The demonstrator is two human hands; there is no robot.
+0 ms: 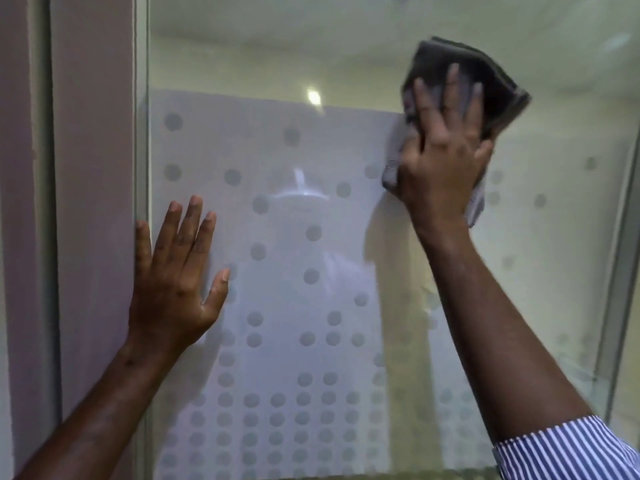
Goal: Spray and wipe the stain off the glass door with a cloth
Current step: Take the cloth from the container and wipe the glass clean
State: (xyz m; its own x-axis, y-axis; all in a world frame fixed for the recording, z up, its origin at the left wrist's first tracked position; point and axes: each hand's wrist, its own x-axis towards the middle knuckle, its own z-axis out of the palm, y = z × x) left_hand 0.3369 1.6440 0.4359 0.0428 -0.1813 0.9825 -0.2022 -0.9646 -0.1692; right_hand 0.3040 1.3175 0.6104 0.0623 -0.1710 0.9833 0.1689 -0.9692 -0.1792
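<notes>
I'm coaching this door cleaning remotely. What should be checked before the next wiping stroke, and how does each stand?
1. Cloth in right hand: ok, pressed to the glass door.
2. Left hand bracing: ok, flat on the glass near its left edge.
3. Stain still there: cannot tell; only frosted dots and reflections show.
4. Spray bottle within reach: cannot tell, none in view.
5. Striped sleeve clear of the glass: ok.
</notes>
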